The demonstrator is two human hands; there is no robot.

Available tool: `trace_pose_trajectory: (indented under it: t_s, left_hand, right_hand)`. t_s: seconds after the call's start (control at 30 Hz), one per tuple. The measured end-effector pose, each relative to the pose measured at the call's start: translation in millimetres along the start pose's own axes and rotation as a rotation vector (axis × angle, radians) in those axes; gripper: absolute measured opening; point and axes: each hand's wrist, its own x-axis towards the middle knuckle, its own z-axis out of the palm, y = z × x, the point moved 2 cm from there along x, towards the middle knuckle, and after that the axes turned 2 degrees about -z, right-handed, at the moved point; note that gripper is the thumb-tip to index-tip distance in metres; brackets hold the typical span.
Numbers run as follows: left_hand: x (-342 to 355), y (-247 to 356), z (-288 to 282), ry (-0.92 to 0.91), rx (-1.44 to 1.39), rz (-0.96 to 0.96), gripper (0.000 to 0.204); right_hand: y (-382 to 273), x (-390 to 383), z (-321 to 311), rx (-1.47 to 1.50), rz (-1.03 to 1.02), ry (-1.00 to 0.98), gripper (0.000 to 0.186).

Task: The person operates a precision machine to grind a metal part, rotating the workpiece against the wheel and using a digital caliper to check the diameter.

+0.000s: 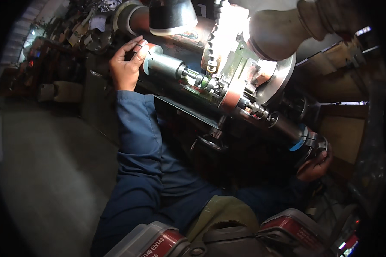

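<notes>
A long metal machine crosses in front of me, sloping down to the right. My left hand [126, 66] is closed round the reddish end piece [149, 48] at its left end, beside a pale blue ring and a shiny grey cylinder [167, 65]. From there a thin shaft assembly [201, 80] runs to a reddish disc [231, 96] near the middle. Further right sits a darker cylinder [286, 128] with another blue ring. My right hand [316, 166] curls at a metal collar [314, 140] on that far right end; its fingers are partly in shadow.
A black lamp-like head [171, 17] and a jointed hose [214, 38] hang over the machine. A large metal wheel [278, 79] stands behind the shaft. Below is a handwheel [210, 143]. Cluttered shelves [73, 55] stand back left; red-and-clear cartridges [156, 242] show at the lower edge.
</notes>
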Motion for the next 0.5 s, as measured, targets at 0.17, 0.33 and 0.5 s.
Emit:
trace_pose_trajectory:
  t_s: [0.17,0.33,0.5]
  left_hand:
    - [0,7,-1,0.013,0.041,0.031,0.025]
    - [-2,9,-4,-0.024,0.014,-0.001,0.022]
    - [0,9,-7,-0.015,0.026,0.066,0.025]
  right_hand:
    - [-8,24,-3,-0.031,0.148,-0.215,0.035]
    - [-8,48,-6,-0.136,0.125,-0.471,0.031]
    - [12,65,-2,-0.201,0.220,-0.638,0.029]
